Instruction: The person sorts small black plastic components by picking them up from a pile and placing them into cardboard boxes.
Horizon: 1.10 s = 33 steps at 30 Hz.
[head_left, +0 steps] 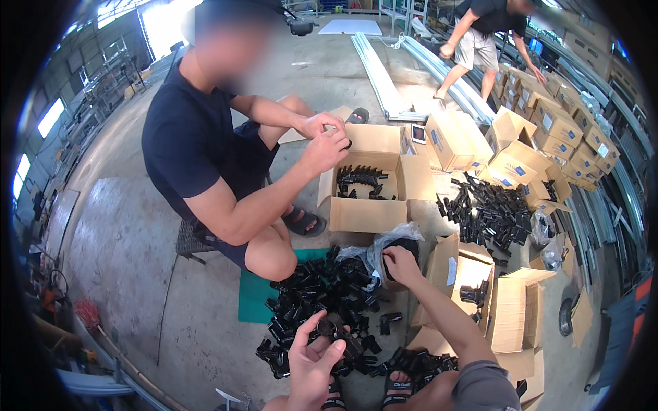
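My left hand is closed around a black elbow-shaped fitting, above a heap of similar black fittings on the floor. To the far right of the heap, my right hand is at the mouth of a container lined with a clear plastic bag. Its fingers are curled inward over dark contents; what they pinch, if anything, is too small to make out. Part of the heap lies on a green mat. More black fittings lie by my feet.
A seated co-worker handles a small dark piece over an open carton holding rows of black parts. Another pile of black parts lies right, among open cartons. A second person bends over stacked boxes.
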Tool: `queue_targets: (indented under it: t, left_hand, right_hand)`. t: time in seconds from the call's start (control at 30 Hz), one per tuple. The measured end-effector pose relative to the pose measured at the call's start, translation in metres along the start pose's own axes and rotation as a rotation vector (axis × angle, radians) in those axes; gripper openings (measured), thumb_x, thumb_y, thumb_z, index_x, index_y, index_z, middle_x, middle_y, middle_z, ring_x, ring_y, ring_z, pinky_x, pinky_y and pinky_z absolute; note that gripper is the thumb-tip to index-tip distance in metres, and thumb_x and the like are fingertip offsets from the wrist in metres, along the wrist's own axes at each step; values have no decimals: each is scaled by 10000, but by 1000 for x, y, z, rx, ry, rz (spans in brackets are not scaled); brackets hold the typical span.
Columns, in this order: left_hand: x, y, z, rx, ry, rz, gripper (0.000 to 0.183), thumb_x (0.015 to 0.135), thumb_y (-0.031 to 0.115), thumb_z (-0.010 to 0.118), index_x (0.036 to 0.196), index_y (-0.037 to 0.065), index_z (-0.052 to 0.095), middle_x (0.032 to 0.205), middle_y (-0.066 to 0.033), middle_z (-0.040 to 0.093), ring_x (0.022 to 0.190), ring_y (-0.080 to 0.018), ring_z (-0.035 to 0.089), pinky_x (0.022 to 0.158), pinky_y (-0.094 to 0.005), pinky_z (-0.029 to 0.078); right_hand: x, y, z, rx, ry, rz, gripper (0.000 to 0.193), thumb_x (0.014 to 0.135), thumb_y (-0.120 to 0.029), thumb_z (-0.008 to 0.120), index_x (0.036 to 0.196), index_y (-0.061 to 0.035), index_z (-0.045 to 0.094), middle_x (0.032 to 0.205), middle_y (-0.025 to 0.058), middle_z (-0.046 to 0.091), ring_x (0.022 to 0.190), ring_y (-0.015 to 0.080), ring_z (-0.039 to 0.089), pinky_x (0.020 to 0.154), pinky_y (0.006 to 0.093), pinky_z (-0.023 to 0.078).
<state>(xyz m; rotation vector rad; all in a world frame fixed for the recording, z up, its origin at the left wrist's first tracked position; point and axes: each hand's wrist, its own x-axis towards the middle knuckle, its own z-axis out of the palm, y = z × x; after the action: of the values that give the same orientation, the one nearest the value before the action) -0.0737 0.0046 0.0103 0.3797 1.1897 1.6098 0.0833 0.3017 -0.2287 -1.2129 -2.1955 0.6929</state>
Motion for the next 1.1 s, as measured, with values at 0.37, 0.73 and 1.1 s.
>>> queue_targets:
  t: [0.37, 0.73, 1.1]
  left_hand:
    - [-4, -1, 8, -252, -319, 54, 673, 897, -11, 673, 1492, 63, 367, 1155, -124, 665, 994, -159, 658, 848, -294, 554]
    - [-27, -5, 13, -168, -465, 161, 657, 862, -109, 630, 1465, 40, 418, 1176, -120, 683, 1073, -179, 651, 946, -313, 512]
    - [-32, -8, 14, -22, -463, 258, 652, 858, -138, 639, 1456, 25, 434, 1154, -85, 687, 1039, -121, 625, 920, -275, 497]
  right_hand:
    - [-118, -275, -176, 865, -310, 35, 191, 931, -42, 646, 1109, 7, 693, 896, 60, 706, 765, 85, 640, 691, 230, 526]
    - [-174, -294, -198, 524, -3, -46, 148, 883, -2, 669, 1022, 4, 719, 882, 55, 682, 750, 84, 627, 632, 224, 461]
    - [-183, -279, -168, 789, 61, 137, 134, 891, 0, 688, 1024, 7, 704, 962, 60, 713, 858, 96, 643, 748, 236, 509]
